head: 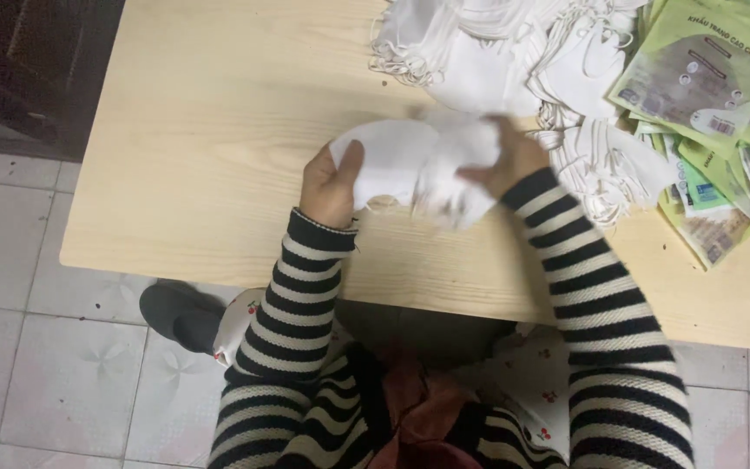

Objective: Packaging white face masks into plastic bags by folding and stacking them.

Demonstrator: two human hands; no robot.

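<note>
A white mask (410,165) is held over the table (219,130) at mid-frame, gripped at its 9 o'clock end by the left hand (332,187) and its 3 o'clock end by the right hand (505,161). It appears light, soft and limp; edges are best pinched. More masks (566,69) lie at 1 o'clock.

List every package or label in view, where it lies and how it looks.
Top packet: table's far right corner, flat rectangular pouch, light green with a grey window.
Packet pile: right table edge, below it, overlapping flat green and grey pouches, fanned out.
No signs or screens.
</note>
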